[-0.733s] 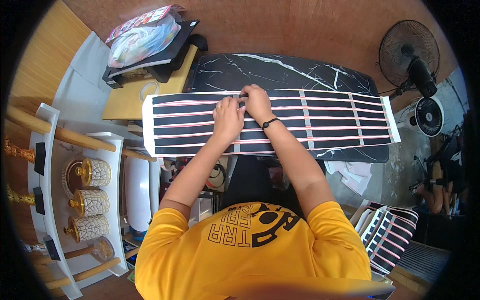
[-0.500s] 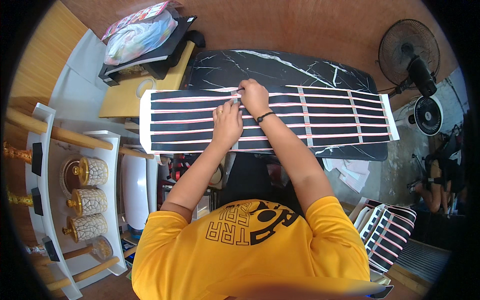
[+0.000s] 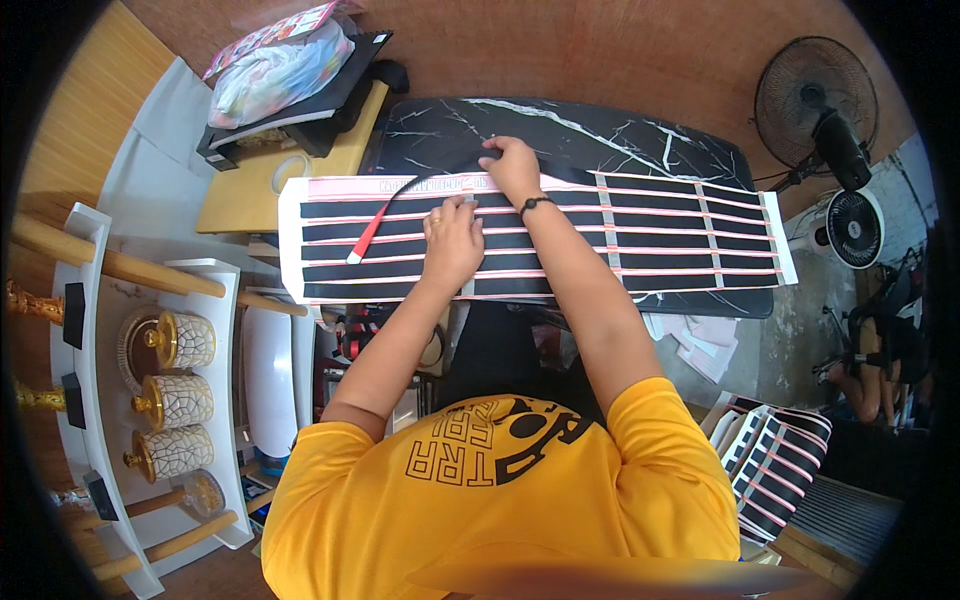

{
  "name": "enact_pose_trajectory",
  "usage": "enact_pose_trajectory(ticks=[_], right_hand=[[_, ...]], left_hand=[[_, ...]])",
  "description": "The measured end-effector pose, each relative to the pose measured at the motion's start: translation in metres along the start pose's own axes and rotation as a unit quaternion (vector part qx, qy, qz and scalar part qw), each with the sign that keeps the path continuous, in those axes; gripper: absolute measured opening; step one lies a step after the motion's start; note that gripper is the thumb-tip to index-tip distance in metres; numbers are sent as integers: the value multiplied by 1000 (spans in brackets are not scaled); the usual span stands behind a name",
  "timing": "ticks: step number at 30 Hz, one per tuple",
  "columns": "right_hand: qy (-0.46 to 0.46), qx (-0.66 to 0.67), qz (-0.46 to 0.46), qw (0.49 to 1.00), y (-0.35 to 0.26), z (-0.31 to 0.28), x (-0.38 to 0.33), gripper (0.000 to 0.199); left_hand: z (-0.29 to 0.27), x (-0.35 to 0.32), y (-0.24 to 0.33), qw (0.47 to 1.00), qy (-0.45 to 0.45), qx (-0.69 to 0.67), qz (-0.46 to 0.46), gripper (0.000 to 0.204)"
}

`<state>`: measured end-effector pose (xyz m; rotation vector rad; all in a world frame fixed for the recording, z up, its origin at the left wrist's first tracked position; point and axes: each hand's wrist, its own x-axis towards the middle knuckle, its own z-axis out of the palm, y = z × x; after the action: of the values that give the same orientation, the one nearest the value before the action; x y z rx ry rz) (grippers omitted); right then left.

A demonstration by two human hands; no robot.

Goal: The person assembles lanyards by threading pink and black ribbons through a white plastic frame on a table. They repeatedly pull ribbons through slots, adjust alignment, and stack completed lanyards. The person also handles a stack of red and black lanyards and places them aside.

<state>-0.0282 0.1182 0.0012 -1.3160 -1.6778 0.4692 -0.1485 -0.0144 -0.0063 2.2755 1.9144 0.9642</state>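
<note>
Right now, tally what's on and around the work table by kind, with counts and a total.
Hands on the sheet: 2 (left hand, right hand)
Striped sheets on the table: 1
Peeled black strips: 1
Fans: 2 (large fan, small fan)
Gold-lidded jars: 3
Total: 9
</note>
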Motion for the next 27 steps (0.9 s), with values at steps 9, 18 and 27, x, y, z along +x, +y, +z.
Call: enact_pose_trajectory(ticks=[9, 18, 27], right_hand=[[-37, 100, -2, 994, -1, -19, -48, 31], [-48, 42, -40, 997, -2, -17, -55, 26], [-36, 28, -3, 999, 3, -6, -50, 23]], left_hand=[[7, 60, -31, 991, -33, -37, -124, 28], [11, 72, -24, 990, 23, -129, -56, 26], [-1, 58, -21, 942, 40, -308, -123, 29]])
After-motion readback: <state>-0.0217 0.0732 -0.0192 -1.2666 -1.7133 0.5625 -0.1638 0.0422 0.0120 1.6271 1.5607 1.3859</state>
